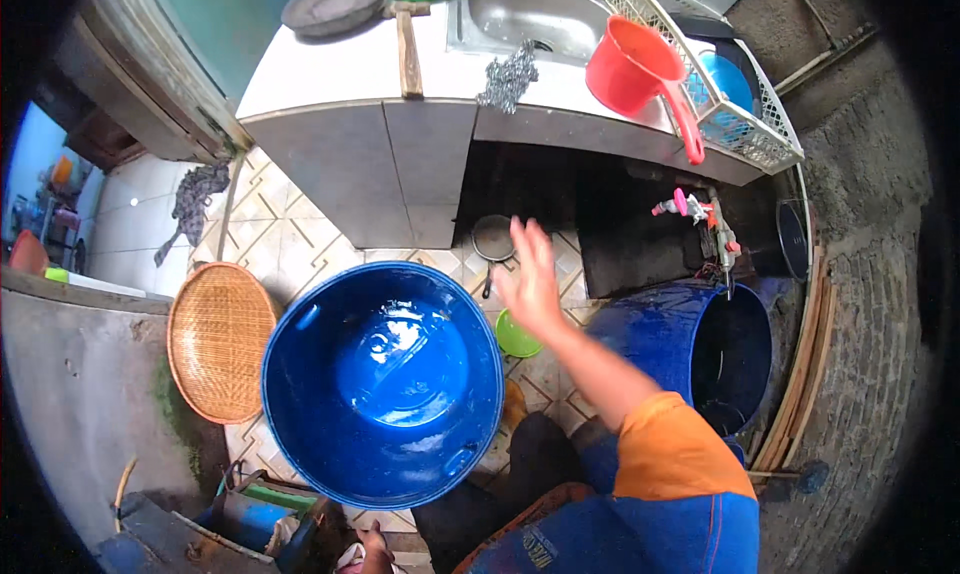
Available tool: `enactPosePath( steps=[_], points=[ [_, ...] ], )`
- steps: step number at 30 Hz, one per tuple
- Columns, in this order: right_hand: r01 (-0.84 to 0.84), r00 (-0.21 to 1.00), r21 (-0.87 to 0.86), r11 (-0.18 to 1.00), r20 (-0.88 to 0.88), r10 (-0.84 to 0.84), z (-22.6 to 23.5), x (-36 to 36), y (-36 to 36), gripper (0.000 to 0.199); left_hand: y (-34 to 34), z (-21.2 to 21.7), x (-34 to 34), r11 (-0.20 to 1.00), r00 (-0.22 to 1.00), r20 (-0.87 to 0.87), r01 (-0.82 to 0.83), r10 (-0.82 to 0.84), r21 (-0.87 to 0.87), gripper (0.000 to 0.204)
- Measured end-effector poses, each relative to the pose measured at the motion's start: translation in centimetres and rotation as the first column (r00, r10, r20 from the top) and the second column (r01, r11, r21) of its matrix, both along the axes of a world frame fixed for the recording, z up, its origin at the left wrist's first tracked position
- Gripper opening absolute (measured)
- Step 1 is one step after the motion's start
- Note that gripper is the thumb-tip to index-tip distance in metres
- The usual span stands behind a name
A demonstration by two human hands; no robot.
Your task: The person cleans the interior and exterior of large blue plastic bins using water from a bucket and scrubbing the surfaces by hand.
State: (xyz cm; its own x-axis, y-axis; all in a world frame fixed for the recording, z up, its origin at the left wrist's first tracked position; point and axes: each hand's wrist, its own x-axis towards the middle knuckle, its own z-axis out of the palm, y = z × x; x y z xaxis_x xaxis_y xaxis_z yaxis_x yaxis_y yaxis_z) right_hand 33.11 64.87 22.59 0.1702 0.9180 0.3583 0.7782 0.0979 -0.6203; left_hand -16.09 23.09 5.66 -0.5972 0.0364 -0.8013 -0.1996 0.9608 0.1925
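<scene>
Nearest, at the lower edge, the person's orange and blue sleeve [680, 454] rises into view, and beside it, low in the picture, the left hand [375, 552] shows only in part; I cannot tell whether its grip is clenched or released. Just above it stands the large blue tub [385, 379], wet inside with a little water on its bottom, resting on the patterned tile floor [290, 244]. A round woven tray [218, 341] leans just to the tub's left against a concrete wall. To the right a dark blue barrel [690, 339] stands open.

The right arm stretches forward and up from the sleeve, across the tub's right rim. The right hand [530, 279] is raised with fingers spread, its grip released, holding nothing, above a small green bowl [517, 336] on the floor and near a small dark pan [493, 239] beyond it.

Farther off the counter [330, 74] carries a wooden mallet [408, 49], a steel scourer [508, 77], a red dipper [640, 72] and a sink [530, 19].
</scene>
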Motion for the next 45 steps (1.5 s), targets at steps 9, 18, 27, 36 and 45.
enactPosePath(
  steps=[9, 18, 27, 36, 45],
  points=[
    [-0.076, 0.886, 0.101, 0.992, 0.463, 0.021, 11.6, 7.3, 17.3, 0.026, 6.6, 11.0, 3.5, 0.804, 0.629, -0.714, 0.573, -0.308, 0.158, 0.068],
    [-0.892, 0.436, -0.154, 0.426, -0.04, 0.899, 7.6, -6.2, -9.3, 0.034, 29.0, 22.1, 25.3, 0.574, 0.44, 0.865, -0.653, -0.242, 0.493, 0.054],
    [0.423, 0.798, 0.367, 0.828, 0.281, -0.532, 20.6, 16.1, 5.7, 0.081, 25.2, 17.4, 22.4, 0.592, 0.732, 0.619, -0.373, -0.286, 0.715, 0.031],
    [0.093, 0.815, -0.23, 0.969, -0.542, -0.206, 13.1, 20.9, -7.4, 0.026, 22.0, 11.5, 17.5, 0.771, 0.821, 0.539, -0.215, -0.19, 0.599, 0.016],
    [0.467, 0.32, -0.784, 0.409, -0.282, -0.905, 8.6, 26.0, -39.1, 0.019, 23.0, 10.3, 18.7, 0.838, 0.866, 0.428, -0.02, -0.259, 0.546, 0.026]
  ],
)
